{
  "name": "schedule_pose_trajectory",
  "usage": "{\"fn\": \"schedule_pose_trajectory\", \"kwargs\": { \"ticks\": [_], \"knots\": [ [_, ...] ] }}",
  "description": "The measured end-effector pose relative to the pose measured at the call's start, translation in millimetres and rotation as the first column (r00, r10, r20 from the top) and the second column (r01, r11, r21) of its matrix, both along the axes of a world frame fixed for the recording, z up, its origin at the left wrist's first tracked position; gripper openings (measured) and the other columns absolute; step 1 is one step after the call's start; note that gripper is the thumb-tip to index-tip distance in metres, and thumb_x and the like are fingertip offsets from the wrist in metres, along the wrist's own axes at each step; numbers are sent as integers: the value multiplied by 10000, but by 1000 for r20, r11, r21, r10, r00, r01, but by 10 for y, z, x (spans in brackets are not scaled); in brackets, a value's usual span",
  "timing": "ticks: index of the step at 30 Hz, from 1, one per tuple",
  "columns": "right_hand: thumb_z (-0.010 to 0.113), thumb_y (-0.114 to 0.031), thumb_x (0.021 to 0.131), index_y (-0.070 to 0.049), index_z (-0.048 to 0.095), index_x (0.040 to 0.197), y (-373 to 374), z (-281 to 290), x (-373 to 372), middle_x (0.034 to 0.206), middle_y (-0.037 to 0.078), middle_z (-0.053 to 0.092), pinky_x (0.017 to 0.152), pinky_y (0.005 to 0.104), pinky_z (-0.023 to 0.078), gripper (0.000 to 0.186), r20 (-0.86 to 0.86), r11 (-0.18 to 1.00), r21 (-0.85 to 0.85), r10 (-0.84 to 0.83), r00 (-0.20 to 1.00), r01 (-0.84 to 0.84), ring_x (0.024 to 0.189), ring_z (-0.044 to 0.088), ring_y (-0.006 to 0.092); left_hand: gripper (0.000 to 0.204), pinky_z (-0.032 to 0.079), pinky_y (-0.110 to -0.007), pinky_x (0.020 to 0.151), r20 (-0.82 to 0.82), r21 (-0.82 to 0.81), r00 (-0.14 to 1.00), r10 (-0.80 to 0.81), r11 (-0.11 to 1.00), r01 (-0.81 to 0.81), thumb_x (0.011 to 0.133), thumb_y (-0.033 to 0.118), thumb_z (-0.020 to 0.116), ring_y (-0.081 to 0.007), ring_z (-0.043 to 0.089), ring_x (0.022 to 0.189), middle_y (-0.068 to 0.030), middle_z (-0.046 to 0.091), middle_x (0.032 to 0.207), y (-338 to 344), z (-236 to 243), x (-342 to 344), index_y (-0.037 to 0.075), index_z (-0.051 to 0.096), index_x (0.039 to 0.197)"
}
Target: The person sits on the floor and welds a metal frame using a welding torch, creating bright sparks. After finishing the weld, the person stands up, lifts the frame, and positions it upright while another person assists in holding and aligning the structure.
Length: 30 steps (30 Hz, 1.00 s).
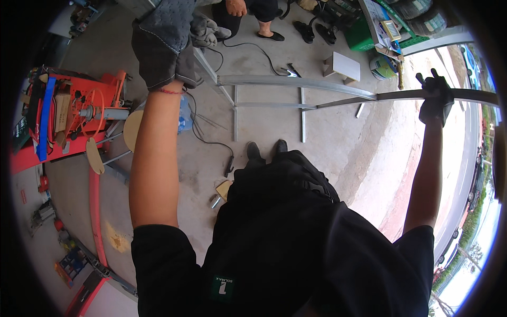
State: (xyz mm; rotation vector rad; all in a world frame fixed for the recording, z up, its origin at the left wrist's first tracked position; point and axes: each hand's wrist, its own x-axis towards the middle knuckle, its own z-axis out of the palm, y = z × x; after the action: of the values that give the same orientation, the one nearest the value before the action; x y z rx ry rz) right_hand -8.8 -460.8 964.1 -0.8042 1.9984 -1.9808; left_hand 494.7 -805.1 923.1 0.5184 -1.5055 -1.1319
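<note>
Head view: a long silvery metal frame (296, 82) reaches from beside the left forearm to the far right, its rails bowed by the lens, with short bars (236, 124) joined below the main rail. As far as can be judged, the work is partway along: rails and bars already meet as one open skeleton, with no panel on it. Whether the joints are fixed for good is too small to tell, so what is left can't be settled.

The left grip (165, 55), in a bulky dark grey gauntlet, is raised near the frame's left end; its fingers are hidden, so I cannot tell whether it is open or closed. Just beside it is a lighter grey glove (205, 31) whose wearer is unclear. The right grip (437, 98), in a black glove, appears wrapped round the rail toward its right end, two fingers pointing up.

Below lies a stained concrete floor (269, 124), giving way on the right to pale, sunlit ground and a road (471, 161) outside. A red workshop machine (58, 129) fills the left side. Toward the top are a low pale stool (343, 66), a bucket (383, 67) and a co-worker's bare hand (236, 7). Smallest, a black electrode holder (228, 167) ends a cable near the person's shoes (254, 151).
</note>
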Motion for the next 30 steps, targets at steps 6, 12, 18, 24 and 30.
{"fn": "schedule_pose_trajectory", "kwargs": {
  "ticks": [6,12,18,24,30],
  "knots": [
    [625,-174,946,18,696,895,-45,1,-5,1050,161,739,730,320,538,211,-42,998,28,-54,998,55,778,653,181,281,563,-365,905,175,-714,839,515,653,-252,1025,230,560,-280,702,1010,-142,732,1116,-423,-179,124,34,709,1161],
    [564,-164,1013,49,711,1210,-22,-1,65,795,19,630,717,260,460,325,-342,962,251,-15,940,107,703,539,109,295,585,-321,737,276,-500,902,333,851,-161,1069,215,550,-232,695,784,-146,727,983,-225,76,138,-45,688,1078],
    [548,-243,1047,0,736,1223,-61,48,88,757,-34,587,648,229,409,354,0,997,48,-61,998,61,702,516,65,438,505,-310,595,30,326,937,-349,889,321,1080,315,446,-165,542,583,-101,624,778,-20,318,76,-56,656,979],
    [752,-223,852,13,701,810,-266,288,551,594,38,535,500,303,545,245,22,995,-1,-100,995,100,501,579,174,409,497,-316,624,11,424,992,-123,899,107,1066,299,462,-167,520,583,-87,586,753,-188,112,383,-43,655,955],
    [775,-277,889,42,711,828,-185,311,342,648,75,636,478,297,528,331,-38,980,171,-95,995,100,522,625,163,380,490,-323,653,13,492,998,-62,870,48,1053,284,478,-168,498,584,-74,549,727,-401,52,542,-30,653,930]
  ]
}}
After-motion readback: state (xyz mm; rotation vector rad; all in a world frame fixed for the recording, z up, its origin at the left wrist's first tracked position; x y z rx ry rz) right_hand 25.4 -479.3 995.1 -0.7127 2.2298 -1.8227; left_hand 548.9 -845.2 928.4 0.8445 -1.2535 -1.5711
